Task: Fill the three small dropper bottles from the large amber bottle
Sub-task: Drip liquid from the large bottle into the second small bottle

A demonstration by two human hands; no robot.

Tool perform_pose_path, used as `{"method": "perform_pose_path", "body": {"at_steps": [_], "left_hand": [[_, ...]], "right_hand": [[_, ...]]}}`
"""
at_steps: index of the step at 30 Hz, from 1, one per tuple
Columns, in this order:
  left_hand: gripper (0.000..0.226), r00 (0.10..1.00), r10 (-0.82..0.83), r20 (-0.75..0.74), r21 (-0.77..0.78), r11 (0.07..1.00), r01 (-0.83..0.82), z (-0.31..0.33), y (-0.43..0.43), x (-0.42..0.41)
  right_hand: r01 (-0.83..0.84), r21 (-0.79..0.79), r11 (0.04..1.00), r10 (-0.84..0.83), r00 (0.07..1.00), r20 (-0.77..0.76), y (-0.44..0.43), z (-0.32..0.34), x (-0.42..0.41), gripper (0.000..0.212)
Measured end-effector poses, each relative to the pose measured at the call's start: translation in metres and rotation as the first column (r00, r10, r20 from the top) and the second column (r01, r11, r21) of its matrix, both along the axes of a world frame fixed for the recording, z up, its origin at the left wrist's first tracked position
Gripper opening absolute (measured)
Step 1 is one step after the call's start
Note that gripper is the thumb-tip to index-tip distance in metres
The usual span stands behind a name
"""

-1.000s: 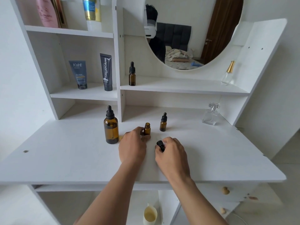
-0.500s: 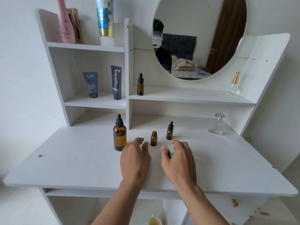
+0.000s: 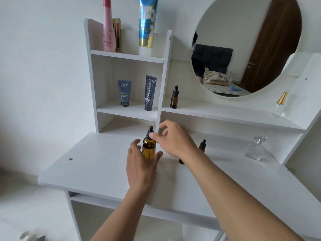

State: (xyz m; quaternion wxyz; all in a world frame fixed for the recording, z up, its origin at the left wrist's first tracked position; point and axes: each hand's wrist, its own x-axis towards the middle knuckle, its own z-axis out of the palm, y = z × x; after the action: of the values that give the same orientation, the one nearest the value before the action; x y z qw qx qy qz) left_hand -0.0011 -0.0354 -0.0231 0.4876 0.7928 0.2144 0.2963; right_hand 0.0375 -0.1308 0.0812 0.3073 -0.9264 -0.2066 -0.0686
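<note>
Large amber glass bottle with a black dropper cap [image 3: 149, 148] stands upright on the white dressing table [image 3: 97, 169], near the left shelf divider. The left hand [image 3: 139, 166] reaches in from below. Its fingers curl round the left of the bottle's lower body and the thumb hooks round the right. The right hand [image 3: 175, 141] crosses in from the right with a raised wrist. Its thumb tip lies against the cap's collar, the forefinger is hooked above and apart, and the other fingers are loosely curled. A small capped amber dropper bottle [image 3: 202, 146] stands just behind the right wrist, and another small amber dropper bottle [image 3: 174, 99] stands on the shelf above.
</note>
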Motion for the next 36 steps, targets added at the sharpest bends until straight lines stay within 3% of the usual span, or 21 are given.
{"method": "perform_pose_path", "body": {"at_steps": [4, 6, 11, 16, 19, 22, 24, 27, 32, 35, 36], "left_hand": [[0.041, 0.999, -0.032, -0.001, -0.012, 0.999, 0.032, -0.001, 0.004, 0.000], [0.036, 0.999, -0.038, -0.016, -0.013, 0.999, 0.038, 0.001, 0.004, -0.001], [0.036, 0.999, -0.043, -0.015, -0.020, 0.999, 0.042, 0.003, 0.005, -0.002], [0.037, 0.999, -0.044, -0.003, -0.030, 0.999, 0.043, 0.002, 0.005, -0.003], [0.037, 0.999, -0.049, 0.004, -0.039, 0.998, 0.049, 0.003, 0.005, -0.004], [0.036, 0.999, -0.051, 0.009, -0.048, 0.998, 0.052, 0.004, 0.005, -0.004], [0.036, 0.998, -0.053, 0.013, -0.050, 0.997, 0.054, 0.003, 0.005, -0.004], [0.036, 0.998, -0.059, 0.014, -0.054, 0.997, 0.059, 0.004, 0.006, -0.005], [0.037, 0.998, -0.059, 0.020, -0.049, 0.997, 0.060, 0.004, 0.006, -0.005], [0.038, 0.998, -0.054, 0.021, -0.041, 0.998, 0.055, 0.004, 0.006, -0.005], [0.039, 0.998, -0.054, 0.018, -0.042, 0.998, 0.055, 0.004, 0.006, -0.005]], "right_hand": [[-0.033, -0.107, 0.994, 0.031, 0.999, -0.016, 0.014, 0.006, 0.012, 0.040], [-0.059, -0.129, 0.990, 0.056, 0.998, -0.023, 0.016, 0.008, 0.015, 0.033], [-0.116, -0.213, 0.970, 0.111, 0.993, -0.035, 0.017, 0.017, 0.022, 0.018], [-0.142, -0.198, 0.970, 0.129, 0.989, -0.076, 0.017, 0.022, 0.023, 0.037], [-0.186, -0.197, 0.963, 0.169, 0.981, -0.098, 0.017, 0.023, 0.027, 0.009], [-0.183, -0.161, 0.970, 0.170, 0.981, -0.089, 0.018, 0.024, 0.028, 0.020], [-0.154, -0.172, 0.973, 0.143, 0.987, -0.072, 0.018, 0.024, 0.027, 0.040], [-0.196, -0.172, 0.965, 0.180, 0.978, -0.102, 0.019, 0.026, 0.028, 0.017], [-0.159, -0.185, 0.970, 0.152, 0.987, -0.055, 0.018, 0.027, 0.027, 0.030], [-0.190, -0.150, 0.970, 0.180, 0.981, -0.074, 0.020, 0.028, 0.029, 0.006], [-0.192, -0.126, 0.973, 0.184, 0.980, -0.070, 0.020, 0.028, 0.029, 0.007]]}}
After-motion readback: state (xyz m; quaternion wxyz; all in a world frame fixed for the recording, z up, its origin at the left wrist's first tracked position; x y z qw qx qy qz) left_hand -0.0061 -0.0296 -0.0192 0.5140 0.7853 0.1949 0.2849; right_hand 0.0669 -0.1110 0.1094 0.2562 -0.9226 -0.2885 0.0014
